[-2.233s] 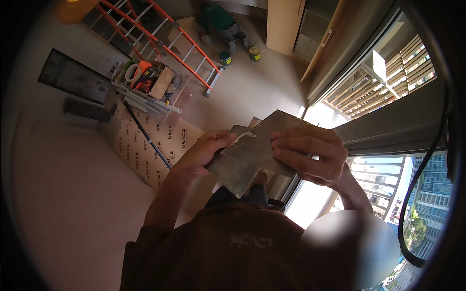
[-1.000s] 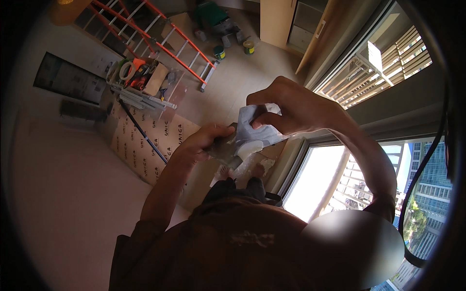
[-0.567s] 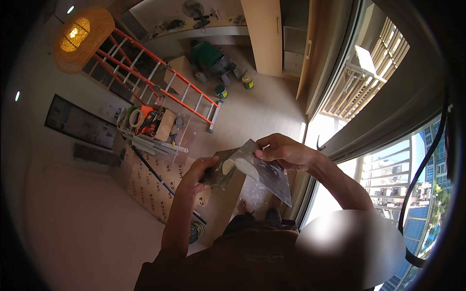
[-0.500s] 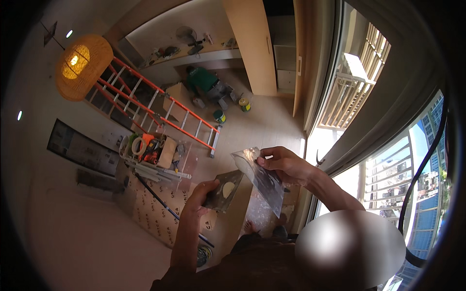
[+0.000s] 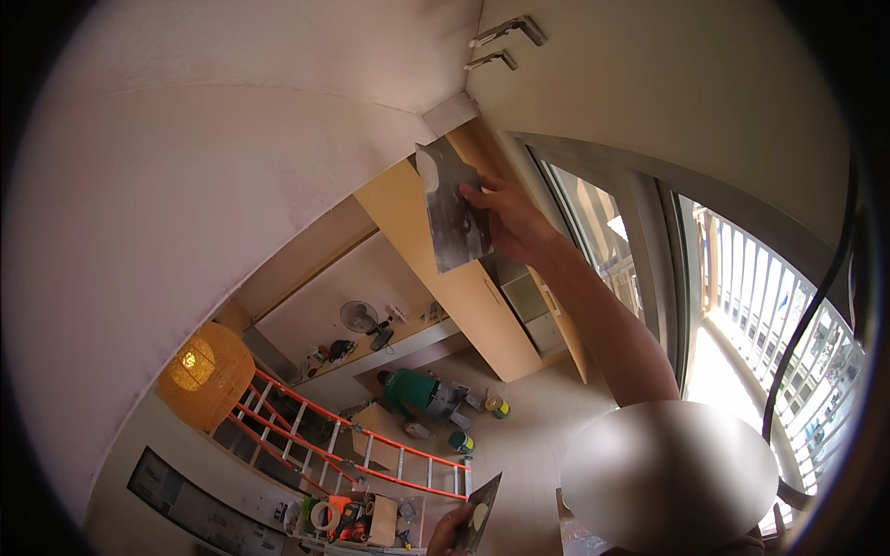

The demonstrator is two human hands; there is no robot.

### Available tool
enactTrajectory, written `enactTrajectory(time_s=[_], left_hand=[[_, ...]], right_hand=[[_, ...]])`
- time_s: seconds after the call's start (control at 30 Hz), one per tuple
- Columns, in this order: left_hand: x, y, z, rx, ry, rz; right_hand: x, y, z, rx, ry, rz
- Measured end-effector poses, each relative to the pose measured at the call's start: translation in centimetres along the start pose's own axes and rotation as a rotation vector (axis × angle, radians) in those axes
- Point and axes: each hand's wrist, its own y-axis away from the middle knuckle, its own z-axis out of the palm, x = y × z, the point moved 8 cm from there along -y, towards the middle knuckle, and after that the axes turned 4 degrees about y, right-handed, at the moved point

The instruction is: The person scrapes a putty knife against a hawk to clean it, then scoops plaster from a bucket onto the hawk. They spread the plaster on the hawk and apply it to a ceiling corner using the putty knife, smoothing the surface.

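My right hand (image 5: 513,221) is raised high, its fingers closed on a wide flat metal putty knife (image 5: 454,222). White putty (image 5: 427,170) clings along one edge of that blade, which is held up near the ceiling (image 5: 278,120) without clearly touching it. Low in the view, my left hand (image 5: 447,532) grips a second flat putty knife (image 5: 487,496). A pale dab of putty (image 5: 479,515) lies on its face. The lower part of my left hand is cut off by the picture's bottom edge.
An orange ladder (image 5: 357,435) stands on the left near a woven lamp (image 5: 206,375). Beyond it a person in a green top (image 5: 413,394) crouches beside two cans (image 5: 498,407). A tool-laden stand (image 5: 380,521) is below. Metal brackets (image 5: 508,32) project from the upper right wall; windows line the right.
My right hand has risen with its putty knife from beside the left one toward the ceiling. My left hand now appears lower. The view has tilted upward, bringing the ceiling in.
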Motion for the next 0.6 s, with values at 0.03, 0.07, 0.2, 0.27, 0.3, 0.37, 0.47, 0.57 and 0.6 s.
enactTrajectory(time_s=[0.03,0.07,0.2,0.27,0.3,0.37,0.47,0.57,0.6], left_hand=[[0.3,0.1,0.4,0.119,0.005,0.116],[0.7,0.4,1.2,0.067,0.030,0.120],[1.8,2.0,2.8,0.022,0.006,0.239],[2.6,3.4,3.7,0.034,-0.080,0.349],[3.1,3.8,4.6,0.013,-0.127,0.395],[3.7,3.8,5.4,0.002,-0.165,0.430],[4.0,3.5,5.6,0.037,-0.119,0.370],[3.7,2.8,6.2,0.100,-0.048,0.259],[3.5,2.4,6.2,0.150,-0.031,0.237]], right_hand=[[-0.3,-1.8,-0.7,0.014,0.039,-0.026],[-0.8,-3.7,-1.5,0.036,0.105,-0.055],[-1.5,-9.4,-5.1,0.094,0.273,-0.131],[-1.3,-11.3,-5.3,0.065,0.276,-0.125],[-1.2,-12.0,-5.3,0.040,0.267,-0.107],[-0.8,-12.9,-4.8,-0.020,0.210,-0.053],[0.1,-13.1,-3.3,-0.104,0.079,0.037],[0.5,-13.6,-3.3,-0.136,0.031,0.078],[0.8,-14.0,-3.3,-0.146,0.045,0.089]])
